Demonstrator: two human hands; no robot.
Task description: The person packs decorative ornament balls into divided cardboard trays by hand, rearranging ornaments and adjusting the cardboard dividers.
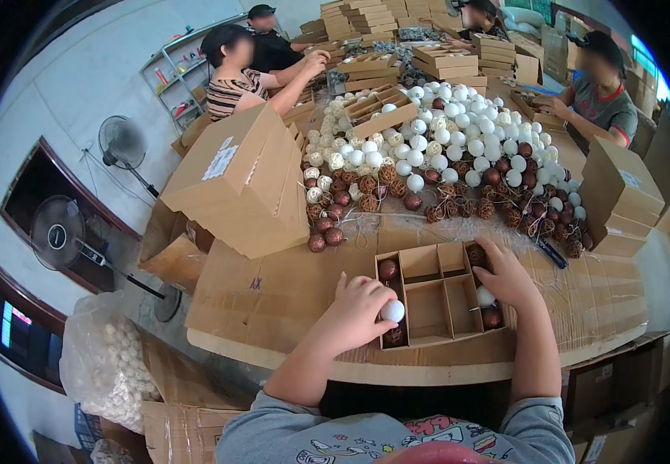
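Observation:
A shallow divided cardboard box [426, 311] lies before me on the table. My left hand [357, 311] pinches a white ball [392, 311] over the box's left column. Above that ball sits a brown glitter ball [388, 269]; below it, partly covered, is a dark brown ball [394, 336]. At the far right corner, my right hand [508, 274] curls over the box's edge, thumb inside and fingers beside a brown wicker ball [476, 254]. A second white ball [486, 296] and a brown glitter ball [492, 318] fill the cells below. The middle cells hold nothing.
A heap of white, cream and brown balls [443, 147] covers the table's middle. Stacked cardboard boxes [227, 182] stand left and more boxes [622, 197] right. A blue-handled tool [553, 254] lies near the heap. Several people work around the table. Fans [58, 232] stand left.

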